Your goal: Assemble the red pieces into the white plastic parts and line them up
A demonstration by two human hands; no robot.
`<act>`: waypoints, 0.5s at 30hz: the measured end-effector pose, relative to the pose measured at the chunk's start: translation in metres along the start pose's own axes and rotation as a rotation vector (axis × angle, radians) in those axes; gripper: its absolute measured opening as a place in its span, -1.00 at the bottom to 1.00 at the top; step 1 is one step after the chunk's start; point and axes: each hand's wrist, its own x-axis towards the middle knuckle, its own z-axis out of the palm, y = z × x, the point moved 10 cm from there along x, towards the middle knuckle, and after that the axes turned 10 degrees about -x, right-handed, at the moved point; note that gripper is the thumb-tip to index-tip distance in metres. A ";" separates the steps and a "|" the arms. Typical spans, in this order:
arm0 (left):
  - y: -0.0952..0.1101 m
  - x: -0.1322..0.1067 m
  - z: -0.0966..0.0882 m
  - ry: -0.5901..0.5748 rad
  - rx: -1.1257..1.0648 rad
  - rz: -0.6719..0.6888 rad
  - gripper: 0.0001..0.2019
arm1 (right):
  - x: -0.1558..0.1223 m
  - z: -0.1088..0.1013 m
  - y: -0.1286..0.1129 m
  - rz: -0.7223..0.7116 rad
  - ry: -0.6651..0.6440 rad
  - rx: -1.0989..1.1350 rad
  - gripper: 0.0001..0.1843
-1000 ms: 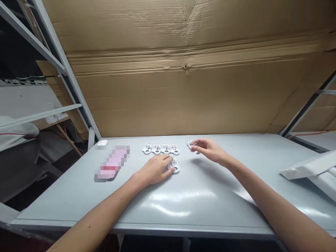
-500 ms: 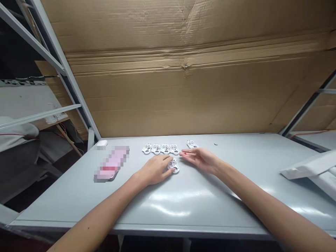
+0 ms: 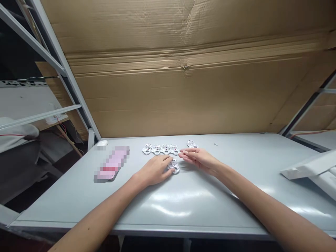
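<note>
Left hand (image 3: 154, 170) lies over a white plastic piece (image 3: 174, 167), fingers partly hiding it, grip unclear; right hand (image 3: 201, 160), fingers together, sits just beside four like pieces (image 3: 161, 149) near the counter's (image 3: 210, 210) far edge

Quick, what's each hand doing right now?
Left hand: open, fingertips touching a flat white plastic cutout piece, no clear grip.
Right hand: open, holding nothing.

We find four white moulded plastic pieces (image 3: 156, 149) in a row on the grey metal table (image 3: 78, 206). A fifth piece (image 3: 173, 166) lies before the row, a sixth piece (image 3: 192, 144) to its right, and a flat packet (image 3: 112, 163) to its left.
</note>
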 end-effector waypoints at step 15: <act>0.000 0.000 0.000 -0.003 -0.007 0.004 -0.70 | 0.005 -0.001 0.013 0.082 0.044 0.134 -0.94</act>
